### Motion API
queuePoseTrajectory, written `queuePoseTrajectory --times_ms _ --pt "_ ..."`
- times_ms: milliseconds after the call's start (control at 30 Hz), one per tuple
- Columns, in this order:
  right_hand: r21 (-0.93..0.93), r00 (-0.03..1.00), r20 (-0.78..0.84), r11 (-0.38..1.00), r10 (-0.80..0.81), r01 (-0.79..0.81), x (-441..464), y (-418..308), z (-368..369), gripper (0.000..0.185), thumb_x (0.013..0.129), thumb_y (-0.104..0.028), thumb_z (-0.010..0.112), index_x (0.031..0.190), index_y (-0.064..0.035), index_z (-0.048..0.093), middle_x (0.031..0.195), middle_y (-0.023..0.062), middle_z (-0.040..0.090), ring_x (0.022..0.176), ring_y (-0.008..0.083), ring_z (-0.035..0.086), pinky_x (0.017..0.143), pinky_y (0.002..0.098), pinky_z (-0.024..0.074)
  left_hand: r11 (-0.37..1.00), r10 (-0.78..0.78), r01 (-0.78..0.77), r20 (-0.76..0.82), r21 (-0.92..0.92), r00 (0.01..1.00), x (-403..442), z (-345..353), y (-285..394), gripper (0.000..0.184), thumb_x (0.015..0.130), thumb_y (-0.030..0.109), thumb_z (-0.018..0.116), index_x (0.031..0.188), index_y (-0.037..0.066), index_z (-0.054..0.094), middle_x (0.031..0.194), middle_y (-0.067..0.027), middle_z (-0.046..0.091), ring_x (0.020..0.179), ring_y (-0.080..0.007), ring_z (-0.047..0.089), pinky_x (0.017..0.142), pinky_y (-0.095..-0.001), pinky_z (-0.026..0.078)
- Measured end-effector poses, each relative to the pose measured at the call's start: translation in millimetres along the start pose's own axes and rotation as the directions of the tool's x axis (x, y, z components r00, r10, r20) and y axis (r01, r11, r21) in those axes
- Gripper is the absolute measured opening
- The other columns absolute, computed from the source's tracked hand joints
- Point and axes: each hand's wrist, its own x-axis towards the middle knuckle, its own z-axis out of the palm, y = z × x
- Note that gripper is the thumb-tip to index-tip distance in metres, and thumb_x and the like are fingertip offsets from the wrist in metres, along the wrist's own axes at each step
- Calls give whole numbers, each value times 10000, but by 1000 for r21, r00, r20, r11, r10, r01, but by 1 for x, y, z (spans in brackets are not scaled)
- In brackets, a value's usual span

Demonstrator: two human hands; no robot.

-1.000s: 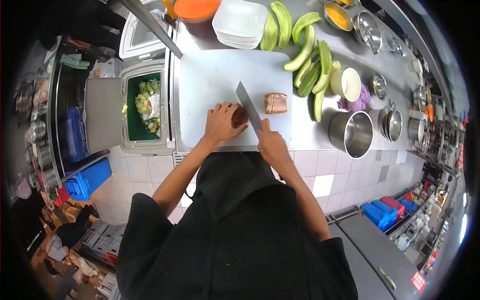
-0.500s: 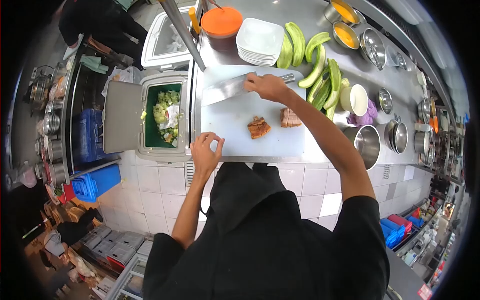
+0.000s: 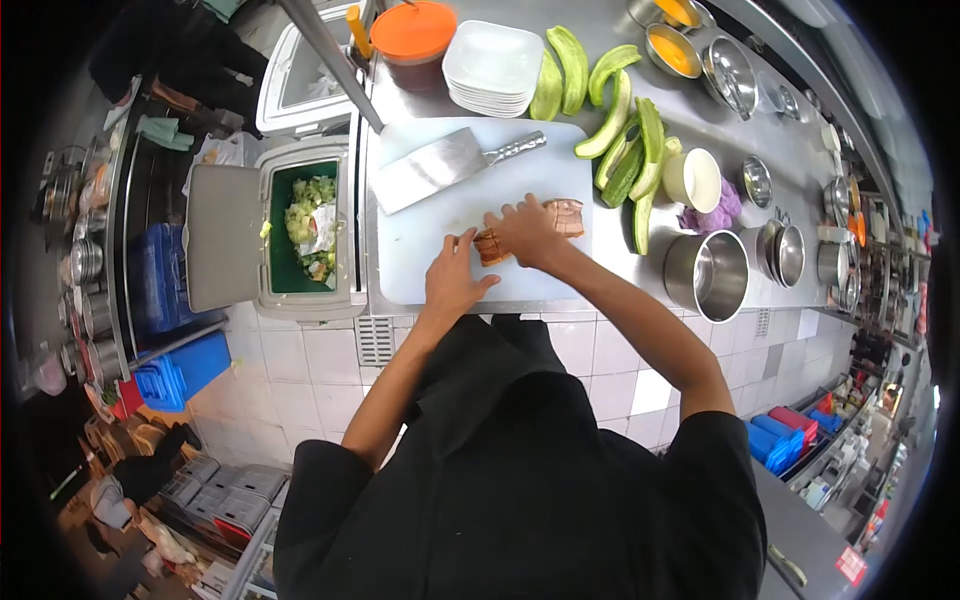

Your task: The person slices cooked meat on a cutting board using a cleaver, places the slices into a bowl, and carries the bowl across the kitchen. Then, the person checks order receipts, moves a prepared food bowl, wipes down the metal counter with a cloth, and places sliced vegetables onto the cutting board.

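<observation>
On the white cutting board [image 3: 410, 275] lies a browned piece of pork belly [image 3: 490, 247], partly covered by my right hand [image 3: 525, 232]. The fingers of that hand curl down over it, and their tips are partly hidden. My left hand [image 3: 455, 275] is at the left side of the same piece, fingertips against its edge, thumb spread away. A second pork belly piece [image 3: 567, 217], with scored lines, lies just to the right of my right hand. The cleaver [image 3: 435, 170] rests flat at the back of the board, its patterned metal handle pointing right, untouched.
An open bin [image 3: 272, 250] with vegetable scraps stands left of the counter. Behind the board are stacked white dishes [image 3: 490, 65] and an orange-lidded tub [image 3: 412, 35]. Peeled green gourds [image 3: 605, 125], a cream container [image 3: 690, 178] and a steel pot [image 3: 707, 277] sit rightward.
My right hand has left the cleaver on the board and moved down onto the browned pork belly piece. My left hand has moved right from the board's front left edge to that piece.
</observation>
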Motion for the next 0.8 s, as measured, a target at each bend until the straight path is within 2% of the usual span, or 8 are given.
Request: queuePoseTrajectory --times_ms 133,233,300,400,467,533,600,800 --pt "28 994 -88 998 65 -63 -2 -13 17 313 744 -160 710 1027 -107 586 905 51 660 857 203 640 835 408 416 1000 8 -9 29 29 1000 13 18 1 689 669 234 838 1263 71 529 1098 -126 541 896 -326 631 733 -441 521" --pt "117 987 -122 989 106 -92 1 -22 30 479 662 -160 784 1074 -80 553 927 86 640 872 238 635 801 410 426 999 50 -50 19 11 999 15 20 -8 641 664 186 838 1225 57 556 1054 -127 545 875 -322 646 717 -426 527" --pt "260 984 -18 952 175 -165 -4 -23 19 466 664 -145 776 1072 -78 564 924 86 638 896 232 629 792 416 435 997 51 -50 13 -57 999 16 20 -7 583 662 157 834 1179 46 588 1033 -125 558 840 -299 663 711 -395 536" --pt "228 977 -102 960 187 -160 -13 -29 16 358 713 -233 757 998 -91 595 928 82 654 882 221 651 838 408 417 990 34 -27 52 -138 998 16 8 3 525 675 122 822 1148 34 613 1029 -123 573 816 -266 670 716 -372 542" --pt "286 973 -92 942 212 -178 -25 -17 13 457 644 -131 776 1041 -72 557 918 102 631 906 250 624 771 432 447 981 69 -59 49 -187 996 22 -1 23 514 679 106 817 1147 32 616 1041 -122 578 821 -257 671 720 -364 543" --pt "253 918 -258 938 302 -237 -57 8 -19 446 623 -100 767 1011 -73 548 903 117 622 888 277 624 750 431 456 968 94 -83 35 -235 995 34 -3 50 504 684 90 812 1146 31 620 1054 -121 583 826 -248 671 725 -357 544" --pt "404 902 -151 858 404 -316 -83 42 -32 444 611 -58 752 1000 -58 537 895 139 615 861 307 624 735 436 466 948 241 -215 90 -237 966 60 6 80 510 679 79 815 1150 26 627 1073 -124 585 823 -255 669 731 -361 541" --pt "528 871 -170 789 461 -315 -86 63 -6 394 612 32 701 972 -29 552 866 179 604 840 383 603 775 449 490 956 291 -286 95 -63 952 81 37 84 579 653 99 835 1182 17 613 1053 -128 585 799 -269 661 746 -369 535"
